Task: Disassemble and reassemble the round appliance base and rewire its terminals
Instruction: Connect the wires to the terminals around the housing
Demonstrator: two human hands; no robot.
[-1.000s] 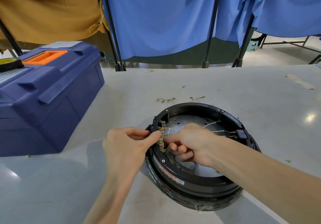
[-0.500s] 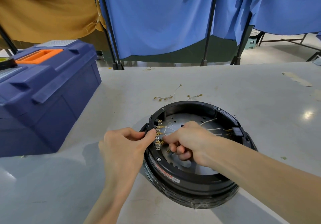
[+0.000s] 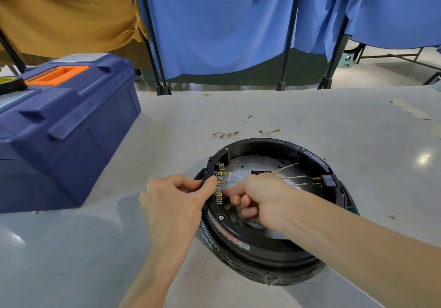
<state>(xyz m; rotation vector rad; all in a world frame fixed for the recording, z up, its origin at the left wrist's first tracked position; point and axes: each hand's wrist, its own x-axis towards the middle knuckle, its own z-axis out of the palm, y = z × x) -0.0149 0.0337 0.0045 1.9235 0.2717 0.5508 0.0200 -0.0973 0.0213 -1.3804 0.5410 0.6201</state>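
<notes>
Hands barely shifted: left hand point(image 3: 174, 202) pinches terminal block point(image 3: 211, 172); right hand point(image 3: 260, 195) curled beside it, grasp hidden. Wire leads point(image 3: 290, 177) likely thin, fragile; hold by brass connectors point(image 3: 223, 173).

Black appliance base point(image 3: 262, 252), navy toolbox point(image 3: 71, 140) with orange handle point(image 3: 57, 75).

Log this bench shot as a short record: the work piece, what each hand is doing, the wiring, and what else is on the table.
piece: round appliance base, open side up, on the table
left: left hand pinches the black terminal block at the base's left rim
right: right hand, fingers curled inside the base beside the brass terminals; what they hold is hidden
wiring: white wires cross to the right rim
loose: loose wires beyond the base
other: blue toolbox, left
</notes>
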